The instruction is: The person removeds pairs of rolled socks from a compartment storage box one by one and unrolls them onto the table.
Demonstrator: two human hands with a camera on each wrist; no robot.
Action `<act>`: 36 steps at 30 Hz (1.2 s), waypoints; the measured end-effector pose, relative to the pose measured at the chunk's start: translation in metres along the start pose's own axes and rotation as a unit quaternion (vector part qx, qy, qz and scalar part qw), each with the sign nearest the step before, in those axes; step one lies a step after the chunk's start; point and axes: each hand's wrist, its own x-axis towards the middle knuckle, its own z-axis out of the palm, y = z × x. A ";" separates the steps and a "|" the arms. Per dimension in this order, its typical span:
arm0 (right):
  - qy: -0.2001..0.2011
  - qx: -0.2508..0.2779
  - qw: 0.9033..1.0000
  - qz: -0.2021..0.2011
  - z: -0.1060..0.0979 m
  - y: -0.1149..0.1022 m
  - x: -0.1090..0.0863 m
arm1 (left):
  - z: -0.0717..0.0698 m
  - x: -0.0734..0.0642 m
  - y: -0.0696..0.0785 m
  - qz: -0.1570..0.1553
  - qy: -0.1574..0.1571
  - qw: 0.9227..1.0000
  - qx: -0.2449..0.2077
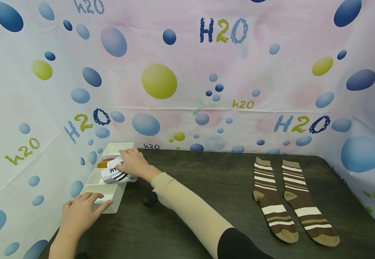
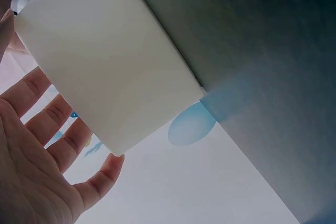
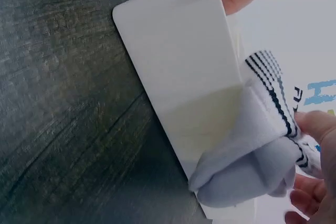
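Observation:
A long white divided box (image 1: 118, 197) stands at the table's left side, with several compartments in a row. My right hand (image 1: 135, 163) holds a folded pair of white socks (image 1: 112, 175) with black stripes and lettering over the middle of the box. In the right wrist view the socks (image 3: 252, 156) hang over the box's side wall (image 3: 178, 51), thumb and fingers pinching their striped part. My left hand (image 1: 81, 214) grips the near end of the box, thumb at the right corner. Its slightly bent fingers (image 2: 68, 148) lie along the rim in the left wrist view.
Something yellow and purple (image 1: 104, 163) lies in a compartment towards the far end. Two brown striped socks (image 1: 279, 212) lie flat side by side on the dark table (image 1: 207, 187) at right. A small black object (image 1: 150, 200) is beside the box. A bubble-print sheet (image 1: 187, 86) hangs behind.

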 end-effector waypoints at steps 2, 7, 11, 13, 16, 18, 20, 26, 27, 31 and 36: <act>-0.011 -0.018 1.000 0.011 0.001 0.000 0.001 | 0.000 0.000 -0.001 0.000 -0.002 1.000 0.000; -0.029 -0.019 0.998 0.043 0.005 0.006 0.005 | -0.001 0.001 -0.001 -0.004 -0.010 1.000 -0.001; -0.046 0.035 0.997 0.049 0.008 0.011 0.007 | -0.001 0.001 0.000 -0.006 -0.009 1.000 -0.002; -0.045 0.058 0.996 0.045 0.009 0.012 0.006 | -0.001 0.001 0.000 -0.006 -0.009 1.000 -0.002; -0.028 0.074 0.996 0.036 0.010 0.013 0.006 | -0.001 0.000 0.000 -0.007 -0.009 1.000 -0.002; -0.010 0.074 0.997 0.027 0.011 0.012 0.005 | -0.002 0.001 0.000 -0.007 -0.009 1.000 -0.001; 0.009 0.063 0.998 0.015 0.012 0.012 0.005 | -0.002 0.001 0.000 -0.007 -0.008 1.000 -0.001; 0.059 -0.003 0.998 -0.021 0.013 0.010 -0.001 | -0.001 0.001 0.001 -0.002 0.000 1.000 -0.004; 0.065 -0.013 0.997 -0.025 0.013 0.009 -0.002 | -0.001 0.001 0.001 0.000 0.002 1.000 -0.004; 0.084 -0.034 0.995 -0.038 0.012 0.007 -0.008 | -0.001 0.000 0.000 0.006 0.017 1.000 -0.006; 0.109 -0.039 0.992 -0.055 0.010 0.004 -0.015 | -0.001 -0.001 0.000 0.012 0.020 1.000 -0.006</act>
